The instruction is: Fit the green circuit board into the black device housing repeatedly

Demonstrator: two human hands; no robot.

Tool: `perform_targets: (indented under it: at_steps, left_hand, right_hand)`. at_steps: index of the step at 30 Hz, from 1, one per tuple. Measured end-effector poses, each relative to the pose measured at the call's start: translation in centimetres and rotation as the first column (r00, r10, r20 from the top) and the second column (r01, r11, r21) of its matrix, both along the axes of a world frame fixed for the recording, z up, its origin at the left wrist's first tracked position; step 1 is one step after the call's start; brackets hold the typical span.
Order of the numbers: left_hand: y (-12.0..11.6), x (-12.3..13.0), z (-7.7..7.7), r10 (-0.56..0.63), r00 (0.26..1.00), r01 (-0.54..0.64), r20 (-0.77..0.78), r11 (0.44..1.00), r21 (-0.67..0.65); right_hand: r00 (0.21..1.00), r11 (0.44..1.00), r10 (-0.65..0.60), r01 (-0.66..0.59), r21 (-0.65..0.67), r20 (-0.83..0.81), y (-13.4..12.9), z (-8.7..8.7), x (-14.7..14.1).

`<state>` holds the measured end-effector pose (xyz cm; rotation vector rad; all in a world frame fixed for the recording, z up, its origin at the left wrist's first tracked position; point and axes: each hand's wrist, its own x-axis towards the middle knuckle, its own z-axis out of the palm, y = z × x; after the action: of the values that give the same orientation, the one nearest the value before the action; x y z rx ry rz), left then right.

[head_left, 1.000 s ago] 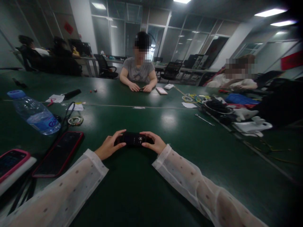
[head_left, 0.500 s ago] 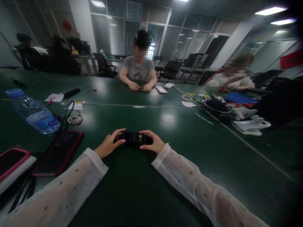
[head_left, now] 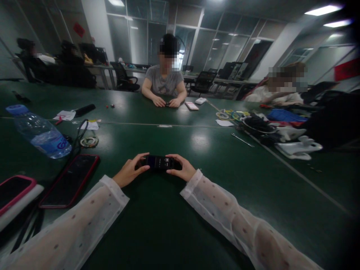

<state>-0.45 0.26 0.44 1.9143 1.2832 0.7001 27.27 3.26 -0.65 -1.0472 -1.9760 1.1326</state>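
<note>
A small black device with a lit screen is held level just over or on the green table; whether it touches the surface I cannot tell. My left hand grips its left end between thumb and fingers. Around the right end, the thumb and fingers of my right hand are closed in the same way. Sheer white dotted sleeves cover both forearms.
Left of my hands lie a red-edged phone, a pink-cased phone, a tilted bottle and a bracelet. A wrench and a cluttered pile are at right. A person sits opposite.
</note>
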Motion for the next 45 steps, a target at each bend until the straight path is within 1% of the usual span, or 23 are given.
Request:
perform_targets:
  at_steps: [5, 9, 12, 15, 17, 22, 25, 28, 35, 39, 45]
  left_hand:
    - [-0.2, 0.0, 0.1, 0.03, 0.994, -0.026, -0.108, 0.999, 0.037]
    - [0.0, -0.1, -0.5, 0.041, 0.996, -0.034, -0.085, 0.996, 0.087]
    - [0.2, -0.2, -0.9, 0.027, 0.998, -0.021, -0.05, 0.994, 0.107]
    - [0.4, -0.2, -1.1, 0.01, 1.0, -0.007, -0.018, 0.992, 0.129]
    - [0.4, -0.1, -1.1, 0.009, 1.0, -0.008, -0.007, 0.991, 0.135]
    - [0.3, 0.0, -0.9, 0.026, 1.0, -0.024, -0.015, 0.991, 0.131]
    - [0.4, 0.0, -1.0, 0.024, 1.0, -0.022, -0.012, 0.991, 0.133]
    - [0.5, -0.1, -1.2, 0.024, 1.0, -0.022, -0.018, 0.991, 0.133]
    - [0.5, -0.2, -1.3, 0.016, 1.0, -0.013, -0.02, 0.99, 0.138]
    - [0.4, -0.2, -1.3, 0.023, 0.999, -0.019, -0.028, 0.99, 0.138]
    - [0.5, -0.1, -1.3, 0.035, 0.999, -0.032, -0.021, 0.989, 0.146]
  right_hand:
    - [0.999, 1.0, -0.022, 0.021, 0.009, 0.025, 0.0, -0.2, -0.1]
    - [0.997, 0.999, -0.046, 0.045, 0.015, 0.055, -0.1, -0.3, -0.1]
    - [0.993, 0.996, -0.083, 0.081, 0.032, 0.08, -0.2, -0.4, -0.1]
    - [0.98, 0.984, -0.158, 0.146, 0.104, 0.117, -0.3, -0.6, -0.3]
    - [0.973, 0.973, -0.189, 0.167, 0.161, 0.133, -0.3, -0.7, -0.4]
    - [0.968, 0.956, -0.19, 0.145, 0.255, 0.163, -0.4, -0.7, -0.6]
    - [0.963, 0.942, -0.21, 0.153, 0.298, 0.17, -0.6, -0.6, -0.7]
    - [0.961, 0.938, -0.227, 0.172, 0.301, 0.159, -0.8, -0.4, -0.7]
    - [0.959, 0.946, -0.239, 0.194, 0.258, 0.156, -1.0, -0.2, -0.9]
    - [0.955, 0.942, -0.244, 0.193, 0.274, 0.168, -0.9, -0.4, -0.8]
    - [0.954, 0.932, -0.267, 0.219, 0.288, 0.139, -0.8, -0.6, -0.8]
